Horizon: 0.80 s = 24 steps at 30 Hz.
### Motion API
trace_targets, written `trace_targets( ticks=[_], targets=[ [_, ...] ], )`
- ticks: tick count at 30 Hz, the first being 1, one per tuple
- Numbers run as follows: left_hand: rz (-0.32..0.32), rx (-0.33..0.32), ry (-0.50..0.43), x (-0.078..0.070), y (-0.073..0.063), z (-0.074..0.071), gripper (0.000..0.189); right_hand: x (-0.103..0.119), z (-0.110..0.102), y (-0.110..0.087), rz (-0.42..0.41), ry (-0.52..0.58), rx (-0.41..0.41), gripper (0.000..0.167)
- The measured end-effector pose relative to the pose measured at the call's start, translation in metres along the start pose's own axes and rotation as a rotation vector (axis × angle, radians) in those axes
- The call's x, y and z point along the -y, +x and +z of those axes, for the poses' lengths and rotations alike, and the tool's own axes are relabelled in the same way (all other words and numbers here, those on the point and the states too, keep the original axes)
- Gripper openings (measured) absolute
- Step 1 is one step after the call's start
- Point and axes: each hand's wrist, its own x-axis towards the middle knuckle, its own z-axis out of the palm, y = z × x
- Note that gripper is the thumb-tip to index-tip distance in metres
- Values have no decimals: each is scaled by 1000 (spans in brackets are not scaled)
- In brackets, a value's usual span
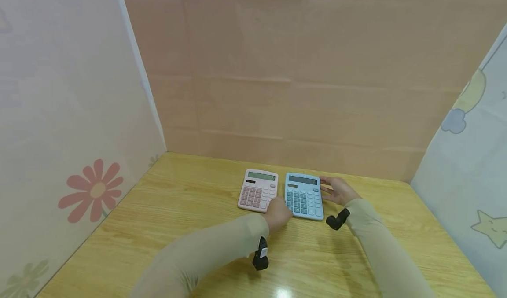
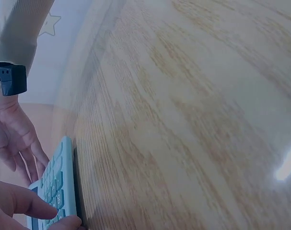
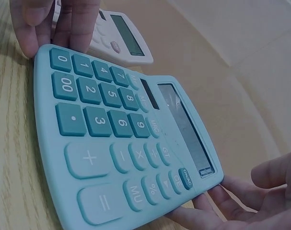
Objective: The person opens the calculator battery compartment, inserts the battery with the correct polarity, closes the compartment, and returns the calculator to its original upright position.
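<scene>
A blue calculator [image 1: 304, 196] with teal number keys lies face up on the table, its display showing a digit. Beside its lower left corner is my left hand [image 1: 278, 213]. In the right wrist view the fingers [image 3: 80, 28] of that hand point down along the calculator's left edge and touch it. My right hand [image 1: 339, 191] is at the upper right edge, its extended fingertips [image 3: 195, 218] against the side. Left of the blue one, a pink calculator [image 1: 258, 188] also lies face up, its lower right corner partly hidden by my left hand.
The wooden table [image 1: 190, 192] meets a plain tan backdrop [image 1: 297, 91] behind the calculators. Patterned panels stand on the left [image 1: 79, 113] and right [image 1: 475, 157]. A black wrist camera [image 1: 260, 254] sits on my left sleeve, another black camera [image 1: 338, 219] on the right.
</scene>
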Motion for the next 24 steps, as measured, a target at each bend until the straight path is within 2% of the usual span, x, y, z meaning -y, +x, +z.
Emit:
trace_targets(
  ticks=[5, 9, 13, 24],
  targets=[
    [-19, 21, 57, -4, -4, -2, 20, 0, 0, 2, 8, 37, -10, 50],
    [-40, 31, 96, -8, -6, -3, 29, -2, 0, 2, 15, 40, -15, 50],
    [-51, 40, 90, -11, -8, -4, 40, -3, -1, 5, 22, 40, -17, 50],
    [-82, 63, 53, -13, -11, -7, 41, -4, 2, 6, 23, 34, -10, 50]
  ],
)
